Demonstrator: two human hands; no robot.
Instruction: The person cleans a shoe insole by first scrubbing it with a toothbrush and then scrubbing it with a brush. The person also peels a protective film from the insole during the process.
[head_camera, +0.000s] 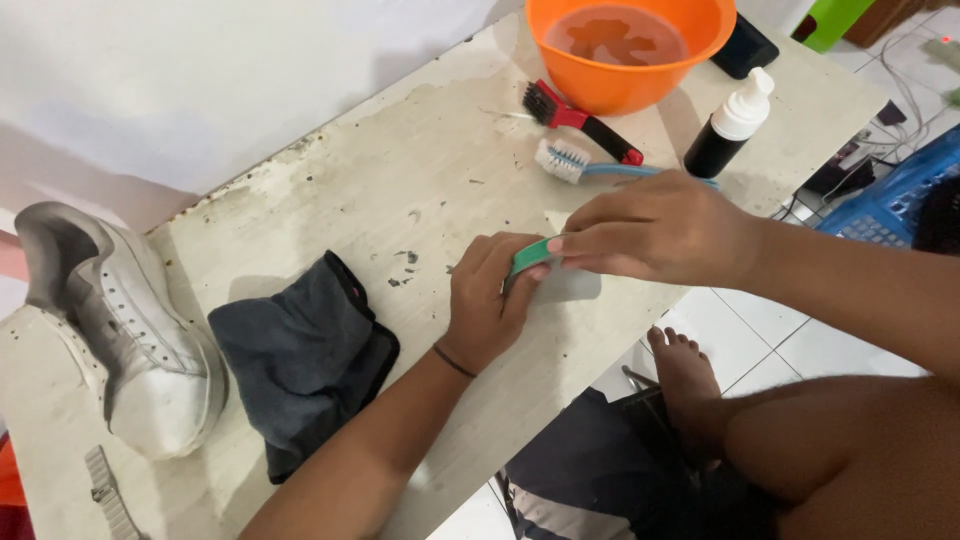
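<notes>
— Gripping of a small green block is seen at the middle of the worn white table. By which hand is it held?

— It is pinched by both. The left hand is curled around its lower end, the palm resting on the tabletop, and a thin dark band is worn at that wrist. The right hand is closed on the upper end, the fingertips pressed against the green edge. A pale, flat piece is seen just under the block; what it is cannot be told.

— What is laid about the hands?

— A dark grey cloth is bunched just beside the left forearm. A white sneaker is set on its side at the far left of the table, well apart from the hands. Behind the right hand, a blue-handled toothbrush and a red-and-black brush are laid side by side. An orange bowl filled with water is placed at the table's far edge, and a black bottle with a white pump top is stood upright near it.
</notes>
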